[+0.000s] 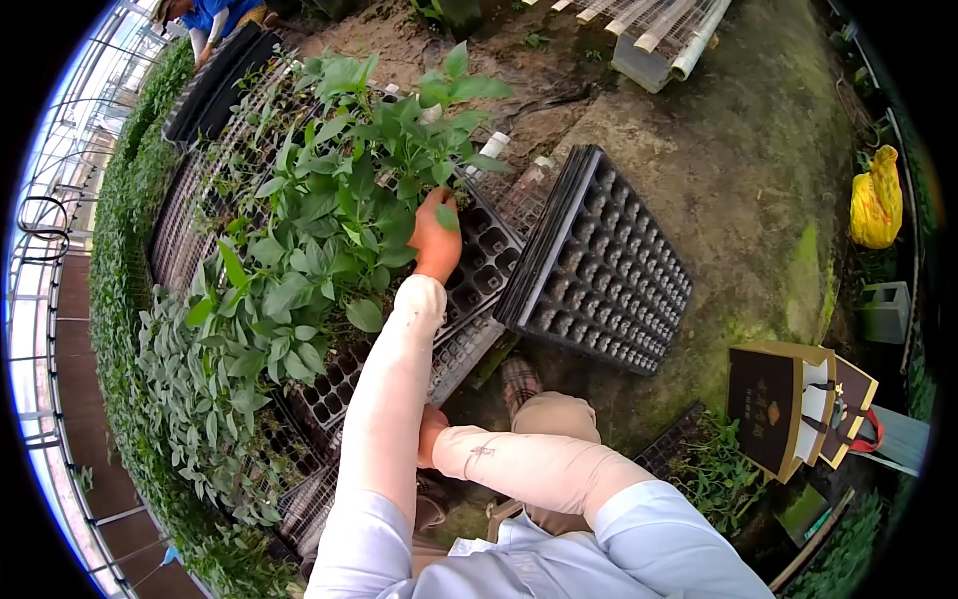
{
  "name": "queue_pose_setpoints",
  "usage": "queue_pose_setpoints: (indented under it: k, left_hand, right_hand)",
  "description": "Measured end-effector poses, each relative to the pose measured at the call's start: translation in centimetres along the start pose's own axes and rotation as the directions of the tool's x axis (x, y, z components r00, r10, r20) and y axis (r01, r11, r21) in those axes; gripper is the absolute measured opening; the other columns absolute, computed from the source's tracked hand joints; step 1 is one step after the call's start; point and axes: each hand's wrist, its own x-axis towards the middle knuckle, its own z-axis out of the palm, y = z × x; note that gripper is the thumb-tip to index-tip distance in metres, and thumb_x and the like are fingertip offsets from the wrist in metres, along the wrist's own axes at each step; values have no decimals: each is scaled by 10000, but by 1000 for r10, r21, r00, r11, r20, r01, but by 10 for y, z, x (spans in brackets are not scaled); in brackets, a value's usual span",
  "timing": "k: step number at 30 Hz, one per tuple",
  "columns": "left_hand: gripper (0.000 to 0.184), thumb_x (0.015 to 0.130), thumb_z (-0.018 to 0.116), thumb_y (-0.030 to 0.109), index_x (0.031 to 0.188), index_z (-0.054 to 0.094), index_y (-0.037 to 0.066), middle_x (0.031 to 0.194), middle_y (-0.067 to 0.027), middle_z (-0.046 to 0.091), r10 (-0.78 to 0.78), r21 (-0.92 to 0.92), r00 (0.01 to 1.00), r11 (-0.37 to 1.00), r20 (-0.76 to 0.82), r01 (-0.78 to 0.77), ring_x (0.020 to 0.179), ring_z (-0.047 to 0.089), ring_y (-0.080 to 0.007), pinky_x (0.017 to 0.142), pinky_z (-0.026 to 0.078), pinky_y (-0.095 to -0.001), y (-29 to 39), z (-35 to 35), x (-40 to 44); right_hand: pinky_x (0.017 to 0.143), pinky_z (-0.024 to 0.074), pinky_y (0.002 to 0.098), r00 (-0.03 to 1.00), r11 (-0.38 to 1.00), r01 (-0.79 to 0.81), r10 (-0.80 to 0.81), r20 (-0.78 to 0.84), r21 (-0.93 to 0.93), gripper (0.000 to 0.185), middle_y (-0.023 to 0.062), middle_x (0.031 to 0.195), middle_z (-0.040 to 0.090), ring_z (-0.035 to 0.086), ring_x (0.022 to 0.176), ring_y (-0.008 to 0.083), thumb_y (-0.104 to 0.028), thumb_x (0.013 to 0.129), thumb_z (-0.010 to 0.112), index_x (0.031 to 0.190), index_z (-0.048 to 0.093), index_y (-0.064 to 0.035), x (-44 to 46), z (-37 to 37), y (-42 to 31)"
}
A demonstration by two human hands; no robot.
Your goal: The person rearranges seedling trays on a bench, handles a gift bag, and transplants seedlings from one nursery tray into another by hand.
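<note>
Leafy green seedlings (329,190) stand thick in black cell trays on a mesh bench. My left hand (436,240) reaches in at their right side, fingers curled around a seedling, its stem hidden by leaves. Just below that hand shows a black cell tray (481,255) with bare cells. My right hand (429,434) is low by the bench edge, mostly covered by my left forearm, so its fingers are out of sight. To the right of my left hand leans a stack of black seedling trays (609,265), tilted, with empty-looking cells.
Another person in a blue shirt (210,15) works at the far top left beside stacked black trays (222,85). A pipe-and-mesh rack (649,30) stands at the top. Dark paper bags (783,404), a yellow bag (876,205) and a grey block (884,311) are at right.
</note>
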Motion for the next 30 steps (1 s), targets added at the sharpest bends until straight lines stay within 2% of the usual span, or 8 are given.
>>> queue_pose_setpoints:
  k: [4, 12, 18, 21, 22, 24, 26, 30]
  left_hand:
    - [150, 926, 578, 131, 1050, 638, 71, 1078, -144, 691, 100, -65, 988, 992, -114, -108, 935, 648, -371, 806, 494, -422, -14, 0, -11]
    - [454, 840, 466, -33, 1256, 627, 50, 1296, -185, 621, 104, 188, 926, 965, 363, -181, 1140, 602, -415, 982, 478, -458, 1, -13, -18]
    - [649, 811, 529, 19, 1442, 481, 165, 1556, -133, 372, -18, -22, 890, 999, 455, 32, 1411, 379, -351, 1155, 327, -443, -26, -2, -31]
    - [632, 798, 526, 18, 1423, 441, 53, 1493, -185, 434, 193, -90, 925, 981, 329, -173, 1296, 479, -406, 1048, 431, -463, -17, -50, -45]
    - [569, 803, 533, 26, 1371, 497, 34, 1451, -200, 481, 78, -147, 873, 989, 482, -8, 1252, 513, -423, 1053, 427, -454, -11, -76, -52]
    - [404, 856, 560, 97, 1247, 607, 8, 1353, -205, 576, 294, -339, 876, 927, 382, -162, 1207, 557, -410, 1048, 433, -433, -31, -117, -77]
    - [361, 905, 568, 148, 1231, 625, 4, 1219, -182, 661, 147, -336, 760, 937, 633, 98, 1061, 656, -330, 962, 497, -393, -53, -181, -109]
    - [324, 958, 566, 199, 1189, 649, -12, 990, -94, 714, -124, -337, 732, 828, 669, 449, 704, 655, -128, 699, 542, -294, -97, -284, -173]
  right_hand:
    - [493, 526, 430, 974, 997, 13, 5, 226, -75, 353, 9, 1187, 682, 704, 877, 271, -167, 831, 634, 1176, 706, -147, -2, -31, -4]
    - [484, 519, 426, 974, 991, -133, 129, 187, 6, 465, 12, 1272, 650, 710, 899, 260, -219, 841, 635, 1303, 627, -169, 2, -24, -19]
    - [1222, 125, 339, 980, 779, -129, 5, 199, 614, 589, 50, 1640, 215, 187, 1503, 184, -414, 1065, 354, 1575, 212, -154, -31, 10, 17]
    - [1156, 292, 450, 992, 894, 121, -118, -33, 431, 627, 134, 1528, 430, 371, 1421, 317, -469, 950, 538, 1470, 437, -133, -15, -24, 10]
    - [1061, 410, 470, 965, 935, 214, -158, -209, 281, 486, 157, 1396, 569, 531, 1293, 336, -345, 953, 541, 1379, 543, -109, -8, -3, 12]
    - [995, 464, 463, 986, 995, 97, -95, 136, -9, 404, 172, 1221, 668, 615, 1161, 355, -327, 896, 655, 1223, 656, -90, 2, -24, -1]
    - [849, 531, 482, 885, 954, 205, -86, 457, -217, 301, 148, 1032, 725, 688, 969, 355, -311, 854, 704, 1037, 728, -74, 12, -47, -19]
    - [819, 540, 468, 880, 946, 221, -88, 467, -239, 293, 159, 1001, 726, 693, 958, 344, -338, 872, 687, 1000, 741, -80, 22, -50, -35]
